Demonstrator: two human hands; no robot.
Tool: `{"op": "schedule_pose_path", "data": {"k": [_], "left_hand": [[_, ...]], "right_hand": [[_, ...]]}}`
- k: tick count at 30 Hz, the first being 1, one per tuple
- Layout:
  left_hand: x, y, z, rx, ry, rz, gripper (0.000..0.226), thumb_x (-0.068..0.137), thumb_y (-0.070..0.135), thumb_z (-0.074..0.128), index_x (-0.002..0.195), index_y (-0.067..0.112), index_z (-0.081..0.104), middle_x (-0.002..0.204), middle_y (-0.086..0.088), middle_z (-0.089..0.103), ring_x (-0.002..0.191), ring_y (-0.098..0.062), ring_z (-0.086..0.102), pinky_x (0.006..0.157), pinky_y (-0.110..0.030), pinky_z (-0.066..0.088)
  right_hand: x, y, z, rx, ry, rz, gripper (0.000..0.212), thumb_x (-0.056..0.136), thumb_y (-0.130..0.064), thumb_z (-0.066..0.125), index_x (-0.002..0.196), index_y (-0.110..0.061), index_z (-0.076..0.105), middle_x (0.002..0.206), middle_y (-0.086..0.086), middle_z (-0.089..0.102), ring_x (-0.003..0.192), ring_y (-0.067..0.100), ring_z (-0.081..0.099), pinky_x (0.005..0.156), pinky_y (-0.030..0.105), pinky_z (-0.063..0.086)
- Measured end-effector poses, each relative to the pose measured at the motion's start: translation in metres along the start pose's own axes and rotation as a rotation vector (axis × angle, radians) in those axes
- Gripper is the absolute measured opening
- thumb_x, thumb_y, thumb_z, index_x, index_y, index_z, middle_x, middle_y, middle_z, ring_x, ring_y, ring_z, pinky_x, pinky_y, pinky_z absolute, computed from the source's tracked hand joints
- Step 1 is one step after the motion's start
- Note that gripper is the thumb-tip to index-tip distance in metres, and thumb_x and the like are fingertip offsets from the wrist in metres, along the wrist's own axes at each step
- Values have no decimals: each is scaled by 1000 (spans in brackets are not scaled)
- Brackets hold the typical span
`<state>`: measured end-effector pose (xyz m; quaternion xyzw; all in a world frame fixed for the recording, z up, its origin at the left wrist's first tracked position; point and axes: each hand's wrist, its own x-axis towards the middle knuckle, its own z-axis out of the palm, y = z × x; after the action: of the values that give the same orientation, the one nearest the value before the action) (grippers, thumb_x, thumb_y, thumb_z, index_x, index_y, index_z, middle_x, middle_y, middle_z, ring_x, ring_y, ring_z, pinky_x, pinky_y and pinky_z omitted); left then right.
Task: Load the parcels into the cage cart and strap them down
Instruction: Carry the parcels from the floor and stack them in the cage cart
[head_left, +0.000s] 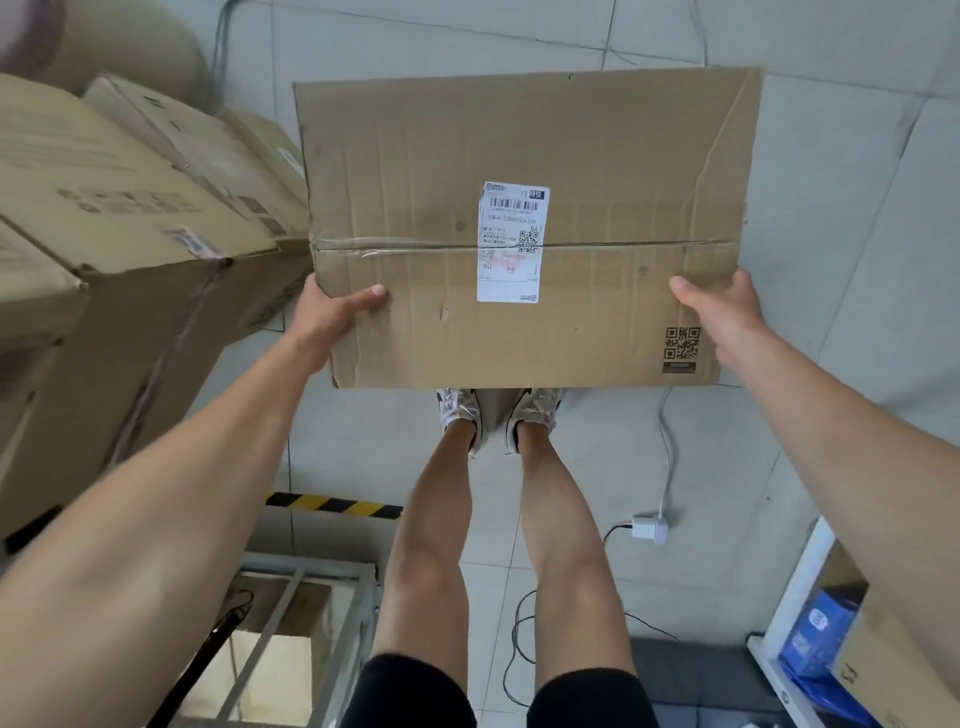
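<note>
Head view, looking straight down.

- Large flat brown cardboard parcel (571, 156), taped along its centre seam, is held level in the air in front of me, above the pale tiled floor (857, 260). It is clear of everything else I can see.
- White shipping label with barcodes (511, 244) sits across the seam. A printed black QR code (682, 343) is at the near right corner.
- Left hand (332, 317) grips the near left edge. Its thumb (363, 300) lies flat on the top face; the other fingers are wrapped out of sight below, so I cannot tell their spread.
- Right hand (727, 317) grips the near right edge the same way, thumb on top and fingers hidden under the side.
- White sneakers (457, 410) show just past the parcel's near edge.
- Stack of brown cardboard cartons (130, 218) stands to the left, close beside the parcel.
- Grey metal barred frame (311, 577), which I take for the cage cart, is at lower left, well apart from the parcel. Cardboard is visible through its bars.
- Yellow-and-black hazard stripe (332, 503) is just beyond the frame.
- White power adapter (649, 527) with a cable lies on the floor at right.
- Blue boxes (815, 639) sit on a white shelf at lower right.
</note>
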<state>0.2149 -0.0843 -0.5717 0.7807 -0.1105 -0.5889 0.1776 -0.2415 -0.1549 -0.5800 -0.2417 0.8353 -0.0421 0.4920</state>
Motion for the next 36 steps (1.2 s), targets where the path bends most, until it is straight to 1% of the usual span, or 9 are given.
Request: {"op": "schedule_pose_path", "data": {"k": [4,7,11,15,18,21,27,31,36], "left_hand": [[-39,29,2,-17,-2,31,59,78,18,85,130,7,59,117,-9,72,105,-25,71,83,-36,60],[-85,55,4,-25,44,50,64,75,22,87,130,11,54,119,-7,69,105,-23,69,88,-40,58],[-161,87,11,-13,101,126,51,73,24,89,113,24,56,105,5,69,93,-10,68,84,-36,58],[-249,107,20,12,172,183,68,70,32,90,126,16,55,113,0,68,102,-17,67,92,-40,55],[-320,104,27,17,286,206,72,67,40,90,126,17,57,115,0,69,104,-19,67,97,-45,53],[-395,88,39,13,388,210,78,64,52,86,130,24,56,116,4,68,109,-22,66,99,-45,52],[-531,15,48,28,618,92,95,67,83,61,144,32,40,130,0,63,111,-31,62,96,-50,51],[-610,-57,40,-58,797,1,102,65,90,55,148,33,35,135,-2,61,116,-33,60,91,-46,48],[-703,-145,11,-260,998,-97,104,60,91,58,146,35,38,139,-2,59,123,-33,57,95,-45,45]], "right_hand": [[-38,-18,-35,13,26,-15,76,83,-36,80,146,-17,42,144,1,54,131,21,52,112,40,41],[-76,-27,-70,17,34,-19,81,84,-39,79,150,-16,37,150,3,49,137,25,48,113,40,38],[-136,-33,-127,40,52,-51,89,84,-45,78,154,-17,31,156,5,42,142,28,42,116,44,35],[-192,-39,-192,30,59,-142,93,83,-52,75,156,-17,29,158,6,40,144,29,39,118,48,33],[-231,-38,-235,4,33,-241,95,83,-56,73,157,-19,27,160,5,38,145,28,38,117,46,33],[-264,-33,-278,-56,-4,-347,87,83,-53,73,154,-21,34,150,6,50,136,28,49,112,47,39],[-326,-33,-324,-215,-110,-532,81,82,-56,72,150,-25,39,138,10,57,125,31,56,106,51,45],[-368,-36,-308,-352,-220,-662,83,80,-62,71,149,-27,39,139,9,56,126,32,55,105,55,44],[-443,-45,-247,-502,-388,-841,92,76,-69,68,151,-25,36,147,7,51,133,31,50,109,53,41]]}}
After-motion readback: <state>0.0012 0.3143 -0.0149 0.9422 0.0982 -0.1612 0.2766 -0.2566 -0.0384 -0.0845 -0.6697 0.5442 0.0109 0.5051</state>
